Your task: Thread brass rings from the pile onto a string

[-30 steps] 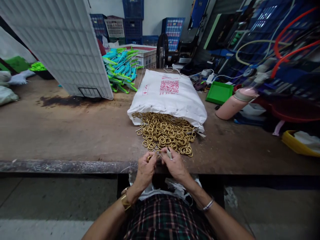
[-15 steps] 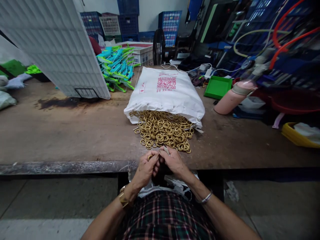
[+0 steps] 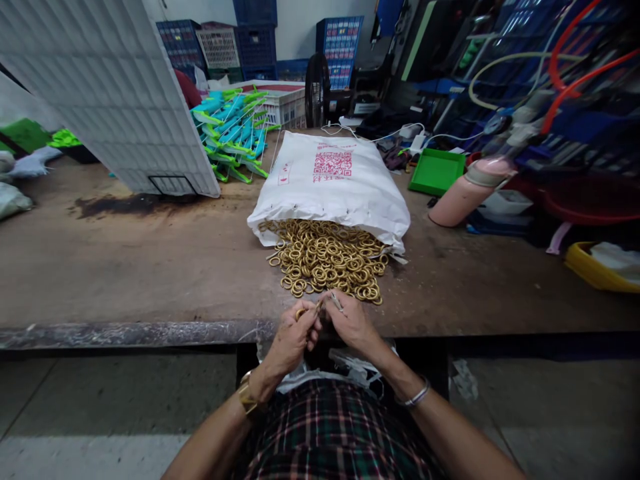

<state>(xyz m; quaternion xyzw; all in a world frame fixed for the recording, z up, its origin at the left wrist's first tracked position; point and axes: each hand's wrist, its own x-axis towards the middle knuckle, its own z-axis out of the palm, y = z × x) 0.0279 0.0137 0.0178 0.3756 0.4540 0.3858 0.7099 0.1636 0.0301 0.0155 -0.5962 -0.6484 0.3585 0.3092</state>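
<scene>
- Above the front edge of the table [image 3: 150,280], the left hand [image 3: 287,341] is closed, with a gold-coloured ring [image 3: 300,313] kept among its bent fingers.
- Just beside it, the right hand [image 3: 353,327] is closed too, and a small slim tool [image 3: 337,302] sticks up from its grip; which kind of tool, I cannot tell.
- Where the two hands meet, something small seems to be pinched, but for me it is too small to name.
- From the held ring only a part is visible: curved, thick, with a dull brass shine.
- Just beyond the fingertips lies the loose pile of rings [image 3: 330,260], of similar colour, round, open in the middle, many overlapping.
- Behind this pile, farther from the hands, a white sack [image 3: 295,193] with red print lies with its mouth toward the grip.
- Well apart, to the right of the grip, is a pink bottle [image 3: 457,202].
</scene>
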